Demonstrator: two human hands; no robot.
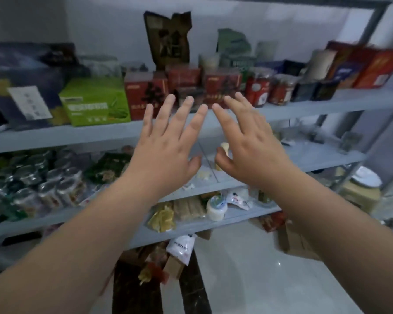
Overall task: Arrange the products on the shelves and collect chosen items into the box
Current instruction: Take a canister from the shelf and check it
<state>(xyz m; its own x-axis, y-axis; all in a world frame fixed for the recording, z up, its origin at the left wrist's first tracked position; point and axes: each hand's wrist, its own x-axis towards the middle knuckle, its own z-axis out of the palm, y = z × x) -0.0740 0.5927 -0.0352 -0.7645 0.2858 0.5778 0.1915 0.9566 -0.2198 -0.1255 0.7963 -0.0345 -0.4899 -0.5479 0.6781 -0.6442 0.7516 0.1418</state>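
We reach both arms out, left hand (pixel 166 152) and right hand (pixel 251 150) released, fingers spread, grasping nothing; red cardboard boxes (pixel 145 94) just beyond fingertips on grey shelf (pixel 77 134).

On the upper shelf (pixel 349 103), a carton (pixel 93 103) sits left of the boxes (pixel 145 91); a tall bag (pixel 168 39) stands behind them, jars (pixel 259 87) to their right. Cans (pixel 32 182) crowd the left of the lower shelf (pixel 315 155).
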